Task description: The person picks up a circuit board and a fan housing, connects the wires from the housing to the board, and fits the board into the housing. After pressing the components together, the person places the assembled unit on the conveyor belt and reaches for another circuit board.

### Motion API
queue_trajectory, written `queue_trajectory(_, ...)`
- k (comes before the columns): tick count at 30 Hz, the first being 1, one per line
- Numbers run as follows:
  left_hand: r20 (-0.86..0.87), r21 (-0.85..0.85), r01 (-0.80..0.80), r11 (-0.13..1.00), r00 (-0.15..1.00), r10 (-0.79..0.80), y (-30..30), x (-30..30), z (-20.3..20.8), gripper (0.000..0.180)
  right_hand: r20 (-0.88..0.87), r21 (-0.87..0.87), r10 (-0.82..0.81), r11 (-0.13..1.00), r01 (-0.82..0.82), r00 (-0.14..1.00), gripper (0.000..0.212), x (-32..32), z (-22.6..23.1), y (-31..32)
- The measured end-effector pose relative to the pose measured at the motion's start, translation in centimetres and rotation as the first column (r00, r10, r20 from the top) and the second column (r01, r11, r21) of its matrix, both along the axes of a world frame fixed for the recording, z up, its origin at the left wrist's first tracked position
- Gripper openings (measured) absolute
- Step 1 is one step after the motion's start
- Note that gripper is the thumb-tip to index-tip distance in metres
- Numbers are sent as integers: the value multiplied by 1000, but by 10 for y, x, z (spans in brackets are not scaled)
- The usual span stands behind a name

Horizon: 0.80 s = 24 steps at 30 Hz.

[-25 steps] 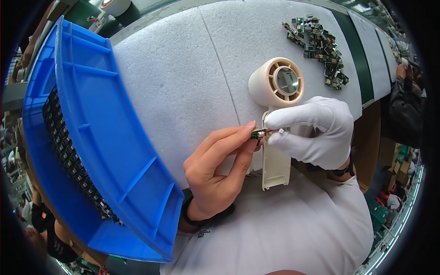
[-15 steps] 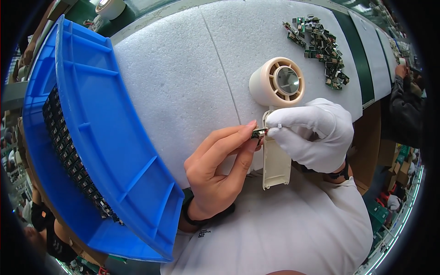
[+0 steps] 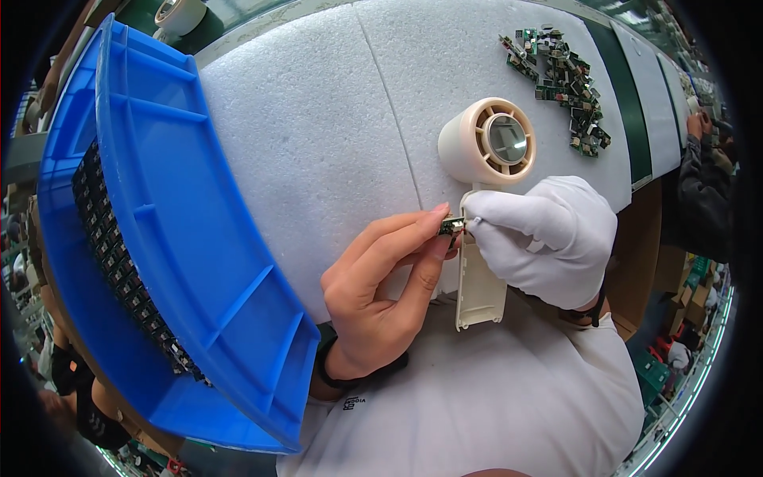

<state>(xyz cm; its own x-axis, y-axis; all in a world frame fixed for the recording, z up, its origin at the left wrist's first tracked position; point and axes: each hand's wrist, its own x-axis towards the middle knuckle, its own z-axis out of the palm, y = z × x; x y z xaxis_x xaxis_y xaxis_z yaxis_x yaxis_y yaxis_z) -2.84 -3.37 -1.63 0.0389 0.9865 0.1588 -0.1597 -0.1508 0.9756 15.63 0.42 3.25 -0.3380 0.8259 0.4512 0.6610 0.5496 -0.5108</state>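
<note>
My bare left hand [image 3: 385, 278] pinches a small green circuit board [image 3: 451, 226] between thumb and fingertips. My right hand [image 3: 548, 238], in a white glove, is closed, its thumb and fingertips pressed together right beside the board's right edge. What those gloved fingertips grip is too small and covered to make out. Under both hands lies a cream handheld fan [image 3: 486, 143]. Its round head with a mirror-like centre points away from me, and its hollow handle shell [image 3: 480, 290] runs toward my body. The gloved fingers hide the upper part of the handle.
A large blue bin [image 3: 179, 238] stands at the left, with rows of dark small parts [image 3: 119, 258] in it. Several loose circuit boards [image 3: 568, 83] are heaped at the far right of the white foam sheet [image 3: 310, 127]. Another fan [image 3: 180, 16] lies at the far left.
The circuit board has turned so that more of its face shows. My gloved fingers have shifted slightly against it. The fan and the board heap sit a little farther right in the picture.
</note>
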Motion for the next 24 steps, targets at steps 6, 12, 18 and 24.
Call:
queue_trajectory(6,-15,39,-7,999,1000,7,0,-1,-3,33,70,-30,-41,999,43,997,37,-5,0,-4)
queue_trajectory(12,-61,67,-23,998,998,27,-1,-1,-5,37,60,-31,-31,999,32,998,37,-6,5,0)
queue_trajectory(18,-137,169,-41,985,989,65,-1,-2,-11,39,179,-14,68,998,-66,982,33,-1,10,5)
queue_trajectory(24,-216,240,-70,968,968,124,-2,-2,-12,40,160,60,23,998,-33,987,33,-1,6,-1)
